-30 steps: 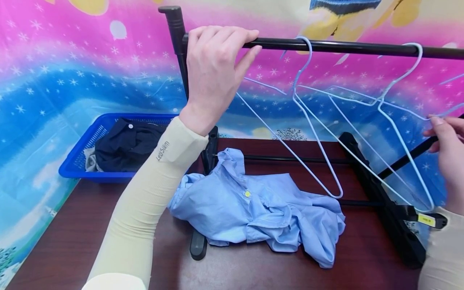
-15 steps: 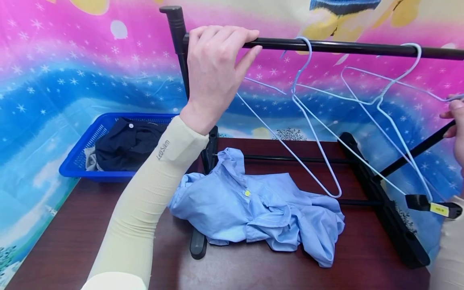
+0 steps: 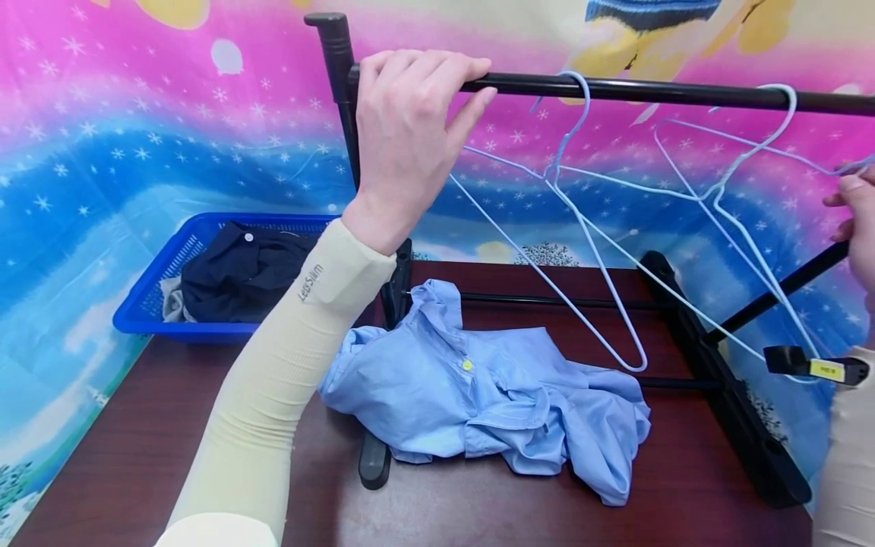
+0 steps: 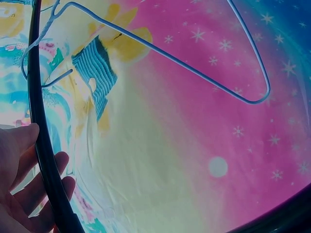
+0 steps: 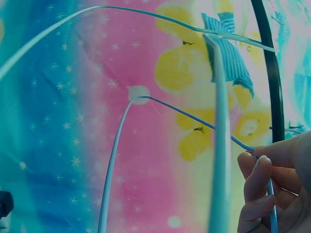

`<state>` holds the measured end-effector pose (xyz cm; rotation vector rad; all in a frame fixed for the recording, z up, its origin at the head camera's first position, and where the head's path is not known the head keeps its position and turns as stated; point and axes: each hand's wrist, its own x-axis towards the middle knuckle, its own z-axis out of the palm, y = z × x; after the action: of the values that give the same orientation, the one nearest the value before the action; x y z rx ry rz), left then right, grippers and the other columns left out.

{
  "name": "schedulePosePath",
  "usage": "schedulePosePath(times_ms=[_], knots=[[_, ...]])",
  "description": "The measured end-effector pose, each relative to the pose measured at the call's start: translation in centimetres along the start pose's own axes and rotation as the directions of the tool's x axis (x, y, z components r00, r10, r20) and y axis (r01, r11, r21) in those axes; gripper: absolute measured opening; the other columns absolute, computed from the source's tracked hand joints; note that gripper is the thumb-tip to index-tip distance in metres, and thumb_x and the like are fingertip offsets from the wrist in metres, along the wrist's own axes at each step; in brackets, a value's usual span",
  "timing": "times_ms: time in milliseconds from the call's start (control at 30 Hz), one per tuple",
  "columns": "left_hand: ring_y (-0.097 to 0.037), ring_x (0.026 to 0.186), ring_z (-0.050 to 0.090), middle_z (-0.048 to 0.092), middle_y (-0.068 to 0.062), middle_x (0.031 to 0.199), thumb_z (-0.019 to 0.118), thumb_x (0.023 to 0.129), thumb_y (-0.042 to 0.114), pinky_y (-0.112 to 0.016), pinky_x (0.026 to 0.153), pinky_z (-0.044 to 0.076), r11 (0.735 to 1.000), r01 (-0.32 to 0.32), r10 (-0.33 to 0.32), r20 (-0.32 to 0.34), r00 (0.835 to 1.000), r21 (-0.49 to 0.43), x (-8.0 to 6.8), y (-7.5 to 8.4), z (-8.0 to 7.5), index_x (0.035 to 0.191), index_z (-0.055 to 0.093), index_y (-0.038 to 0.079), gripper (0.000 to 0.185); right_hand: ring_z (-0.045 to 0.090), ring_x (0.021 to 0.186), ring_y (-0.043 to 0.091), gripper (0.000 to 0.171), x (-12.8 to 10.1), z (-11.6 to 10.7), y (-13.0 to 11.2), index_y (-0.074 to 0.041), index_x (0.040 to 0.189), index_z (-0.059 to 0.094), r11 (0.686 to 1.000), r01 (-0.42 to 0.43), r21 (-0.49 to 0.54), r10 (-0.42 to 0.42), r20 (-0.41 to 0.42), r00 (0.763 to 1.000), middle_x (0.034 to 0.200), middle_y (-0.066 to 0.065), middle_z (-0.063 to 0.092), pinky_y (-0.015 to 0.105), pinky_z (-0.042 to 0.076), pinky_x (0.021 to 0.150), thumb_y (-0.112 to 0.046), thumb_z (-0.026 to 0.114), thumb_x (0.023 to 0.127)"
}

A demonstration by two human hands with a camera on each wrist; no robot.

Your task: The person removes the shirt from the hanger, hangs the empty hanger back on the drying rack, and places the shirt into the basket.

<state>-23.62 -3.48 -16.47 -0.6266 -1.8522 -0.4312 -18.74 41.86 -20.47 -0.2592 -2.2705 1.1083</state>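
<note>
My left hand [image 3: 410,133] grips the black top bar [image 3: 656,89] of the clothes rack close to its left post; in the left wrist view the fingers curl round the bar. At the right edge of the head view, my right hand [image 3: 863,220] pinches a light blue wire hanger [image 5: 194,117] by its neck, just below the hook. Two more hangers hang from the bar: a blue one [image 3: 582,99] near my left hand and a paler one [image 3: 791,114] farther right, overlapping the held hanger. A light blue shirt [image 3: 403,387] lies crumpled on the table below.
A blue basket [image 3: 140,308] with dark clothing [image 3: 232,270] inside stands at the back left of the brown table [image 3: 137,425]. The rack's black foot [image 3: 738,410] runs along the right side. A colourful printed cloth [image 3: 82,190] covers the wall behind.
My right hand has moved right and upward with the hanger, which now sits higher and more tilted. My left hand stays on the bar, and the shirt has not moved.
</note>
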Motion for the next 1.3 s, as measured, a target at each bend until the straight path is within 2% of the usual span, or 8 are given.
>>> schedulePosePath(times_ms=[167,300,667,800,933,1000,1133,1300], knots=[[-0.019,0.11,0.063,0.074,-0.001,0.117,0.052,0.105,0.046,-0.032,0.105,0.033,1.0,-0.003,0.003,-0.001,1.0,-0.004,0.0,0.0,0.0,0.123,0.075,0.014,0.044,0.041,0.066,0.0,0.019,-0.3,0.6,0.3,-0.041,0.113,0.056,0.995,-0.094,0.028,0.095,-0.028,0.995,0.092,-0.023,0.052,0.006,0.035,0.061,-0.028,0.043,0.11],[-0.018,0.11,0.063,0.074,-0.001,0.117,0.052,0.105,0.046,-0.032,0.105,0.033,1.0,0.0,0.0,0.002,1.0,-0.003,0.0,0.0,0.0,0.123,0.075,0.014,0.044,0.042,0.066,0.001,0.019,-0.5,1.0,0.6,-0.041,0.116,0.058,0.99,-0.135,0.035,0.136,-0.026,0.99,0.092,-0.024,0.053,0.006,0.036,0.062,-0.029,0.045,0.109],[-0.019,0.111,0.063,0.074,-0.002,0.117,0.052,0.105,0.046,-0.032,0.105,0.032,1.0,0.001,-0.001,0.004,1.0,-0.008,0.0,0.0,0.0,0.123,0.075,0.013,0.044,0.045,0.067,-0.002,0.02,-0.8,1.4,0.7,-0.041,0.121,0.06,0.989,-0.149,0.004,0.149,-0.045,0.988,0.09,-0.027,0.053,0.006,0.036,0.063,-0.031,0.048,0.108],[-0.019,0.111,0.063,0.074,-0.002,0.117,0.052,0.105,0.046,-0.032,0.105,0.032,1.0,0.0,0.0,0.004,1.0,-0.007,0.0,0.0,0.0,0.123,0.075,0.013,0.044,0.048,0.071,-0.006,0.029,-0.9,1.5,0.5,-0.037,0.135,0.059,0.988,-0.157,-0.004,0.156,-0.075,0.985,0.093,-0.028,0.053,0.004,0.036,0.066,-0.037,0.051,0.107],[-0.019,0.111,0.063,0.074,-0.002,0.117,0.052,0.105,0.046,-0.032,0.105,0.032,1.0,0.002,-0.002,0.003,1.0,-0.005,0.0,0.0,0.0,0.123,0.075,0.013,0.044,0.048,0.082,-0.01,0.043,-1.1,1.6,0.0,-0.035,0.148,0.05,0.981,-0.195,-0.005,0.193,-0.115,0.974,0.103,-0.027,0.051,0.004,0.038,0.077,-0.042,0.051,0.105],[-0.019,0.111,0.063,0.074,-0.002,0.117,0.052,0.105,0.046,-0.032,0.105,0.033,1.0,0.003,-0.003,0.003,1.0,-0.003,0.0,0.0,0.0,0.123,0.075,0.013,0.044,0.046,0.09,-0.011,0.045,-1.3,1.7,-0.3,-0.036,0.15,0.047,0.979,-0.202,-0.023,0.197,-0.139,0.971,0.11,-0.027,0.049,0.009,0.039,0.088,-0.042,0.049,0.106],[-0.019,0.111,0.063,0.074,-0.002,0.117,0.052,0.105,0.046,-0.032,0.105,0.033,1.0,0.003,-0.003,0.003,1.0,0.0,0.0,0.0,0.0,0.124,0.075,0.014,0.044,0.041,0.1,-0.01,0.042,-1.6,1.8,-1.0,-0.04,0.147,0.048,0.97,-0.236,-0.06,0.221,-0.187,0.957,0.124,-0.025,0.049,0.016,0.032,0.105,-0.045,0.046,0.106],[-0.018,0.112,0.062,0.073,-0.001,0.119,0.05,0.106,0.047,-0.032,0.106,0.032,1.0,0.007,-0.007,0.017,1.0,0.0,0.0,0.0,-0.1,0.125,0.075,0.014,0.045,0.043,0.113,-0.008,0.046,-1.9,1.8,-1.9,-0.041,0.149,0.046,0.965,-0.255,-0.059,0.239,-0.2,0.95,0.146,-0.019,0.048,0.02,0.027,0.111,-0.051,0.043,0.104]])
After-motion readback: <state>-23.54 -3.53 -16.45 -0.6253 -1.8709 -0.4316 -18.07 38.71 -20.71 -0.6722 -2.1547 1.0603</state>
